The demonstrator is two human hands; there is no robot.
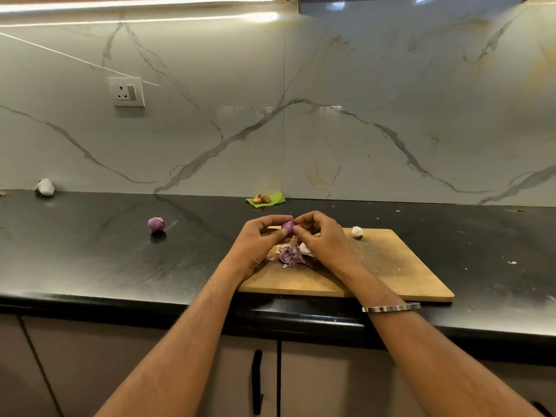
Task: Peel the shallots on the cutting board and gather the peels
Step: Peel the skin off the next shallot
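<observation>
Over the wooden cutting board (391, 266), the left hand (255, 245) grips a small purple shallot (287, 226) while the right hand (322, 239) pinches its thin, brittle, likely slippery skin near the tip.

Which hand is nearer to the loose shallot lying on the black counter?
Left. The left hand is nearer the loose shallot, which lies off to its left; the right hand is farther, beyond the left hand.
</observation>
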